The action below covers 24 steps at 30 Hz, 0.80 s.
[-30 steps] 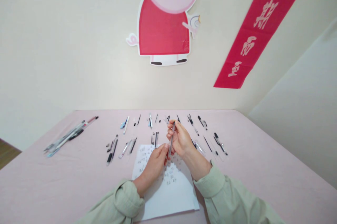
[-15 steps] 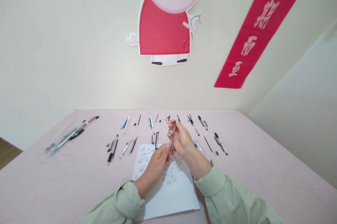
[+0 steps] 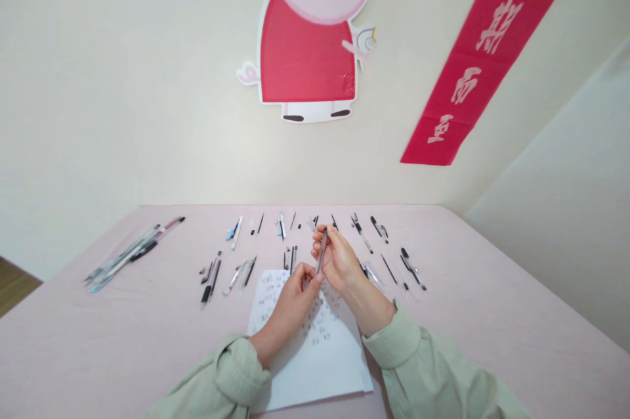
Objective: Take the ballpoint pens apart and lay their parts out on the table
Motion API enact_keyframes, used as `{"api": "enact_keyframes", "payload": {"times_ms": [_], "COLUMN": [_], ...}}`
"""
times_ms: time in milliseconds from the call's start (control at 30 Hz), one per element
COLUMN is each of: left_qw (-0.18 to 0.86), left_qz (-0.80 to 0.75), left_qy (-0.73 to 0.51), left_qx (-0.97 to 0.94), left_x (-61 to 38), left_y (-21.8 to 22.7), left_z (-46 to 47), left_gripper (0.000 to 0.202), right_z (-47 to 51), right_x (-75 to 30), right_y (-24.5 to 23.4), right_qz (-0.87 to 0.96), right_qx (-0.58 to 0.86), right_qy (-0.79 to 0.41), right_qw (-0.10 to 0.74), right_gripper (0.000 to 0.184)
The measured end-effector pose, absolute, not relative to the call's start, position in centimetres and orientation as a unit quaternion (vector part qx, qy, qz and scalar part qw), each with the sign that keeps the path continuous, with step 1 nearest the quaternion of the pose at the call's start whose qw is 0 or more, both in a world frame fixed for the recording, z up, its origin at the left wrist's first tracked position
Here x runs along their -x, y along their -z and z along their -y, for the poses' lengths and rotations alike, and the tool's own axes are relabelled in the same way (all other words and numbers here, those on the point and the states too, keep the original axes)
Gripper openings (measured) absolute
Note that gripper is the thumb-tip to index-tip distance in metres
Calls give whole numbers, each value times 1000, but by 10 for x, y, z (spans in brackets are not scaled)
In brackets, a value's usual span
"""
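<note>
A slim dark pen (image 3: 323, 249) stands slanted between my two hands, above the sheet of paper. My right hand (image 3: 343, 266) grips it near its upper end, with the fingers curled around it. At the lower end, the thumb and fingers of my left hand (image 3: 296, 293) pinch it. Whether it is a whole pen or just a barrel, I cannot tell. Beneath my hands lies a white sheet (image 3: 315, 379) with handwriting on its upper part, which my hands and forearms partly cover.
Pens taken apart lie in two rows behind the paper, among them a black-gripped pen (image 3: 211, 282), a white pen (image 3: 237, 233) and a black cap piece (image 3: 378, 228). A bundle of pens (image 3: 130, 255) lies at the left. The pink tablecloth (image 3: 467, 314) meets the wall behind.
My left hand has shifted slightly up and its thumb and fingers now pinch the pen's lower end. My right hand has barely moved, still holding the upper part.
</note>
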<state>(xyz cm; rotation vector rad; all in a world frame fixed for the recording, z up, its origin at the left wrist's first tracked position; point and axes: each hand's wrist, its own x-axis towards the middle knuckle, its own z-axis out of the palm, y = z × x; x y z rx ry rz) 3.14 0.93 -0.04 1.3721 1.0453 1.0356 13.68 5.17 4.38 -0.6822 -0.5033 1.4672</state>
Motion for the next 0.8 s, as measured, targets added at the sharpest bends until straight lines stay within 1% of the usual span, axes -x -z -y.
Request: {"api": "enact_keyframes", "payload": {"times_ms": [167, 200, 367, 533, 567, 700, 800], "left_qw": [570, 568, 560, 591, 591, 578, 588], "left_qz": [-440, -438, -428, -428, -424, -419, -427], "left_qy": [-418, -419, -434, -422, -422, -433, -429], "left_qx": [-553, -557, -561, -538, -541, -550, -537], "left_x": [-31, -31, -32, -32, -32, -31, -31], "left_y": [2, 2, 2, 1, 1, 0, 0], "left_z": [-9, -9, -10, -9, -9, -9, -9], "left_gripper": [48, 49, 38, 52, 53, 42, 45], "right_z": [-51, -51, -51, -51, -51, -51, -51], "right_x": [-137, -137, -136, -137, -136, -136, -137], "right_y": [-44, -44, -45, -46, -46, -45, -43], "right_qz": [208, 207, 224, 211, 209, 218, 220], "right_qx": [309, 312, 306, 312, 315, 308, 302], "right_qy": [-648, -647, -645, -646, -647, -646, -646], "right_qw": [665, 664, 663, 664, 663, 664, 665], "right_gripper": [12, 13, 13, 13, 13, 13, 12]}}
